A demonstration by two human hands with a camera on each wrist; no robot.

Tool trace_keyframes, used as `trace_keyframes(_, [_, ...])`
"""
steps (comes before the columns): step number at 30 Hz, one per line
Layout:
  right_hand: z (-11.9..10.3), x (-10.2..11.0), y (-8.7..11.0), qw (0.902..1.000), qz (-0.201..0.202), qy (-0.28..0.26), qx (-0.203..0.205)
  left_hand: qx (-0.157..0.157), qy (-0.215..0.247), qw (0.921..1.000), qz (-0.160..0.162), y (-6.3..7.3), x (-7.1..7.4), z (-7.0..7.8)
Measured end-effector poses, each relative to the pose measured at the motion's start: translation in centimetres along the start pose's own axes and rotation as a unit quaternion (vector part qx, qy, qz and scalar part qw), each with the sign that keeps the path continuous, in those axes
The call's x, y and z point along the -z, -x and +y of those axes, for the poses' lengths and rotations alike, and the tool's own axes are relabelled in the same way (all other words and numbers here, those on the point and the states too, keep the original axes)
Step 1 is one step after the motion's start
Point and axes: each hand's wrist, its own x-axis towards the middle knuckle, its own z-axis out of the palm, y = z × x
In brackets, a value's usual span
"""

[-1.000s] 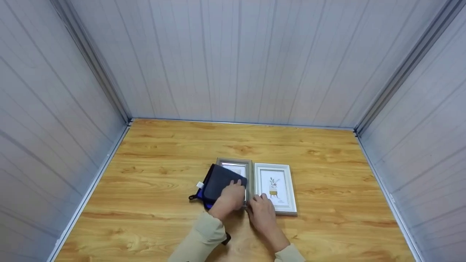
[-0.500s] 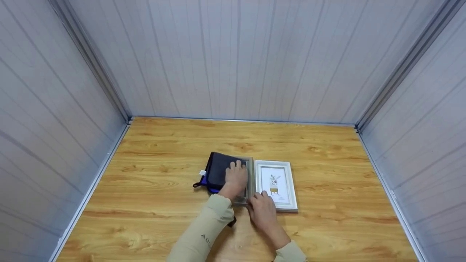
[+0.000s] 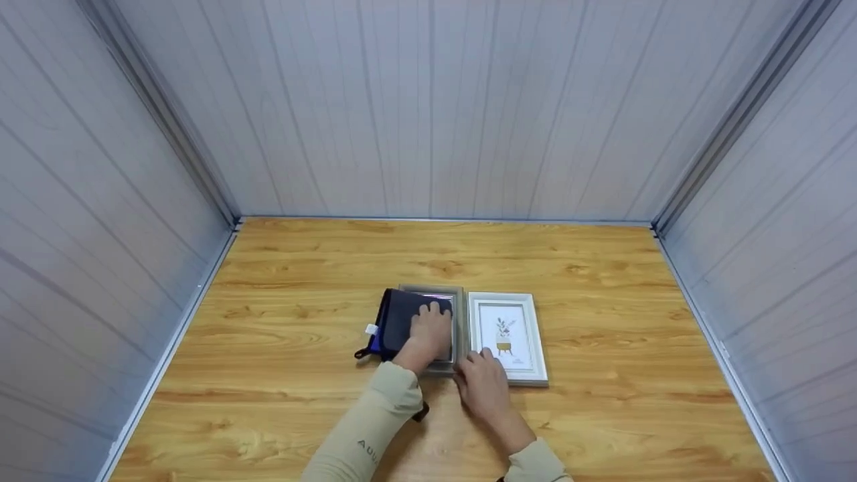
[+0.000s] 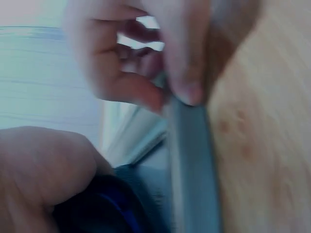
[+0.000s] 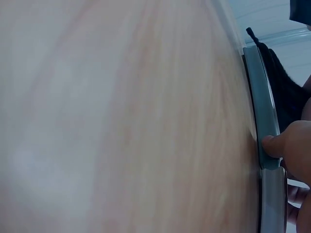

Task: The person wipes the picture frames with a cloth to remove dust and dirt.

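Observation:
My left hand (image 3: 430, 333) lies on a folded dark cloth (image 3: 402, 321), pressing it with fingers reaching forward. The cloth has a blue layer, a black loop and a white tag, and covers much of a grey-brown picture frame (image 3: 459, 314). My right hand (image 3: 483, 385) pinches this frame's near right corner. In the left wrist view, thumb and finger grip the frame edge (image 4: 194, 165), with the cloth (image 4: 92, 208) at lower left. The right wrist view has the thumb (image 5: 277, 145) against the frame's side (image 5: 262, 97).
A white picture frame (image 3: 539, 348) with a potted-plant print lies just right of the grey-brown one. Both lie flat on the wood-grain table (image 3: 301, 281). Pale panel walls (image 3: 428, 120) rise at the back and both sides.
My left hand and the cloth slid away from me over the frame, then came slightly back toward me. My right hand keeps its grip on the corner.

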Motion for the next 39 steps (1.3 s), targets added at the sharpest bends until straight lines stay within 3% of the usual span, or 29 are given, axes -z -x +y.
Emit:
trace_keyframes(6, [-0.2,0.3,0.0,0.9997,-0.022,-0.006,-0.007,0.025,-0.038,0.9983,0.038,-1.6,-0.6,-0.2])
trace_keyframes(10, [0.1,0.4,-0.5,0.9994,-0.032,-0.001,-0.013,0.010,0.011,0.9996,0.023,-1.9,0.3,-0.6])
trace_keyframes(13, [0.3,0.3,-0.9,0.9993,-0.034,0.005,-0.014,-0.005,0.048,0.9988,-0.008,-1.6,1.2,-1.0])
trace_keyframes(18, [0.1,0.0,-0.8,0.9992,-0.038,0.006,-0.013,-0.034,0.074,0.9939,-0.074,0.2,1.8,-1.3])
trace_keyframes(24, [-0.1,0.0,0.1,0.9982,-0.052,0.006,-0.029,-0.062,0.119,0.9794,-0.151,3.3,1.7,-1.1])
trace_keyframes(28, [-0.1,0.1,0.3,0.9980,-0.055,0.002,-0.030,-0.061,0.101,0.9786,-0.169,4.8,1.6,-0.6])
trace_keyframes(34, [-0.1,0.4,0.0,0.9980,-0.053,-0.014,-0.032,0.005,0.025,0.9908,-0.133,5.3,1.8,0.3])
trace_keyframes(39, [-0.1,0.6,-0.3,0.9980,-0.055,-0.011,-0.030,0.086,-0.044,0.9909,-0.094,5.4,2.0,-0.2])
